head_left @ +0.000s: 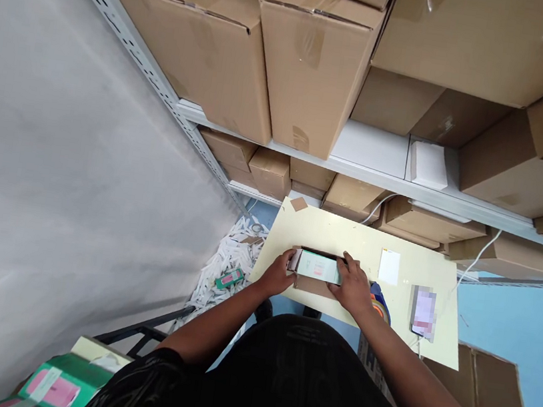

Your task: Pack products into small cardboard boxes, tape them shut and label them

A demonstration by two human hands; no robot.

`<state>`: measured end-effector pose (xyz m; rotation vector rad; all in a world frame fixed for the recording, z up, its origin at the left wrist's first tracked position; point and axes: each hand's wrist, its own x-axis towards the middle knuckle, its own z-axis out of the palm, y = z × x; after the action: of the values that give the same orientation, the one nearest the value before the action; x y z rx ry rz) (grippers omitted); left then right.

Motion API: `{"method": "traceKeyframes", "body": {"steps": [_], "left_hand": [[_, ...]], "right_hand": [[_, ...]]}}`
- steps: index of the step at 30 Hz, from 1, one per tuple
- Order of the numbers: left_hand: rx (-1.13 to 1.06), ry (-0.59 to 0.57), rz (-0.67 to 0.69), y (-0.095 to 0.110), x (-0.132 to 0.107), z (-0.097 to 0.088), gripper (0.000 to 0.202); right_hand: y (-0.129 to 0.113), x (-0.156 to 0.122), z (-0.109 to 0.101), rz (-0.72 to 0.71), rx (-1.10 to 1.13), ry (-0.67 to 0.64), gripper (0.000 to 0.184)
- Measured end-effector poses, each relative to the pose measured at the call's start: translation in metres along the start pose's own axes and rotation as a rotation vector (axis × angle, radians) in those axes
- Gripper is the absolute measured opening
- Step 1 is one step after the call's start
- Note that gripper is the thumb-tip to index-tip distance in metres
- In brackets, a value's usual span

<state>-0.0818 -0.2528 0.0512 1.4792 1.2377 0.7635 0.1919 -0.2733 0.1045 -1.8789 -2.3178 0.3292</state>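
Observation:
A small brown cardboard box (313, 285) lies open on the pale yellow table (413, 232), its near flap folded outward. Inside it sits a white and mint-green product box (319, 266) with a pinkish print on top. My left hand (277, 276) is closed around the left end of the cardboard box, thumb on the near side. At the right end, my right hand (353, 286) grips the box, fingers over its far edge and thumb nearer me. A blue tape dispenser (383, 305) with a tape roll stands beside my right wrist, partly hidden.
A white card (389, 266) and a blurred phone (423, 311) with a cable lie on the right of the table. Shelves of large cartons (316, 61) rise behind it. Left on the floor are paper scraps (211, 276) and a green box (229, 278). Flattened cardboard (501, 397) lies at right.

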Motion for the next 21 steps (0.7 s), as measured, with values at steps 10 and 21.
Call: {"method": "traceKeyframes", "body": {"steps": [10,21], "left_hand": [[0.227,0.163,0.124,0.000,0.008,0.026,0.079],[0.332,0.158,0.192,-0.004,0.000,0.033,0.072]], "right_hand": [[0.013,0.000,0.005,-0.054,0.057,-0.003,0.075],[0.013,0.000,-0.004,-0.048,0.099,0.003,0.070]]}}
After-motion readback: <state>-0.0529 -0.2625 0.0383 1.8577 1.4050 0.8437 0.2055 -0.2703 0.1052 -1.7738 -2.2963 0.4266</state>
